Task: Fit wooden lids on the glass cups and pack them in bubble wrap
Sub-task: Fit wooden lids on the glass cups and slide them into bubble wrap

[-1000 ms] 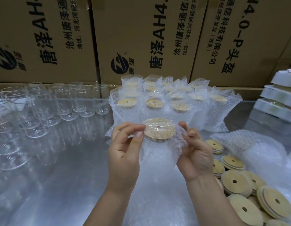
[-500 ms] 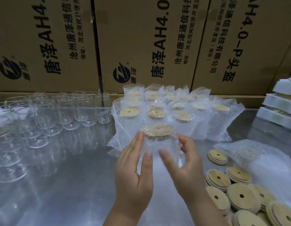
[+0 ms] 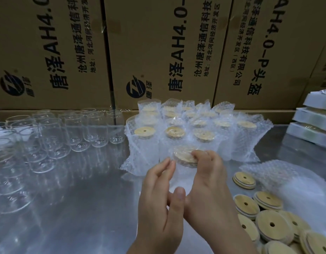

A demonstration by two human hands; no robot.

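A glass cup in a bubble-wrap bag (image 3: 178, 177), with a wooden lid (image 3: 183, 155) on top, stands upright on the metal table (image 3: 76, 208) between my hands. My right hand (image 3: 209, 184) grips it from the right, fingertips curled over the lid's edge. On its left side my left hand (image 3: 158, 204) lies with straight fingers and the thumb raised in front. Behind it stand several wrapped, lidded cups (image 3: 204, 131). Bare glass cups (image 3: 76, 132) fill the left. Loose wooden lids (image 3: 268, 226) lie at the right.
Cardboard boxes (image 3: 158, 52) form a wall along the back. A heap of empty bubble-wrap bags (image 3: 295, 180) lies right of my hands, above the lids. White stacked packs (image 3: 314, 123) sit at the far right edge.
My hands went from pinching the bag's mouth over the lid to cupping the wrapped cup. The cup has moved down and away toward the wrapped group; my right fingers now curl over the lid.
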